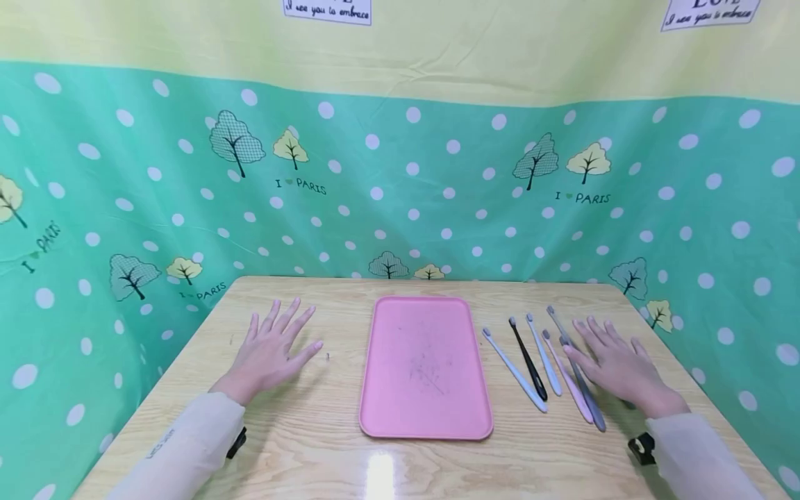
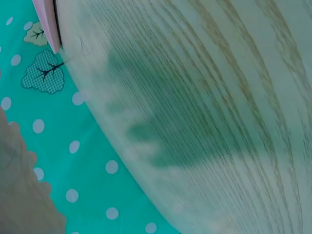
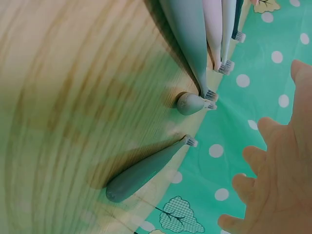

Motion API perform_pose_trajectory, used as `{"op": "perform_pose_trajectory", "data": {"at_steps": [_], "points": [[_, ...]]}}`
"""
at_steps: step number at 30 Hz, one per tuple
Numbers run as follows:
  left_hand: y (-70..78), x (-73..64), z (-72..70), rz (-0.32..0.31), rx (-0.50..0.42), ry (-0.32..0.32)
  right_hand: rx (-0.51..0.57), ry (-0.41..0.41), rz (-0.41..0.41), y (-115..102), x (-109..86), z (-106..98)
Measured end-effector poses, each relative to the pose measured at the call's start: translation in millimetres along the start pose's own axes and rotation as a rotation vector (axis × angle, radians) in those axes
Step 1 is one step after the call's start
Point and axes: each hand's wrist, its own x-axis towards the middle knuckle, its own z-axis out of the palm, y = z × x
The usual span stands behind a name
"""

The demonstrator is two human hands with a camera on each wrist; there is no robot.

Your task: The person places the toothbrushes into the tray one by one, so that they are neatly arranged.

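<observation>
My left hand [image 1: 269,354] is held over the left part of the table with its fingers spread, holding nothing. Its shadow falls on the wood in the left wrist view. A pink tray [image 1: 425,368] lies flat at the middle. To its right lie several toothbrushes: a pale blue one [image 1: 515,371], a black one [image 1: 530,361], a light blue one [image 1: 545,355], a pink one [image 1: 569,378] and a grey one [image 1: 587,392]. My right hand [image 1: 615,364], fingers spread, hovers at their right end and partly hides some. A dark toothbrush [image 3: 146,170] shows beneath it in the right wrist view.
The wooden table [image 1: 300,451] ends at a green dotted curtain [image 1: 412,194] behind and on both sides. Dark scuff marks run across the tray's bare surface. A tiny dark speck [image 1: 328,357] is on the wood near the left thumb.
</observation>
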Motion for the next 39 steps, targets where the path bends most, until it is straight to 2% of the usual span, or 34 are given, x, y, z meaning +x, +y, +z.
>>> {"op": "perform_pose_trajectory", "data": {"at_steps": [11, 19, 25, 30, 34, 39], "points": [[0.9, -0.6, 3.6, -0.011, -0.046, -0.01, 0.027, -0.014, 0.009, 1.3, -0.7, 0.0], [4.2, 1.1, 10.7, -0.062, -0.201, -0.083, 0.07, -0.03, 0.012, -1.1, -3.6, 1.3], [6.9, 0.8, 13.2, -0.071, -0.343, -0.083, 0.082, -0.028, 0.009, -0.6, -2.8, 4.2], [11.4, 3.5, 17.6, -0.076, -0.484, -0.11, 0.098, -0.025, 0.005, -2.4, -1.6, 5.7], [14.1, 6.5, 23.0, -0.061, -0.533, -0.115, 0.119, -0.02, -0.01, -4.0, -0.2, 7.3], [17.3, 8.5, 27.2, -0.017, -0.546, -0.116, 0.14, -0.018, -0.016, -4.9, 1.2, 9.7]]}}
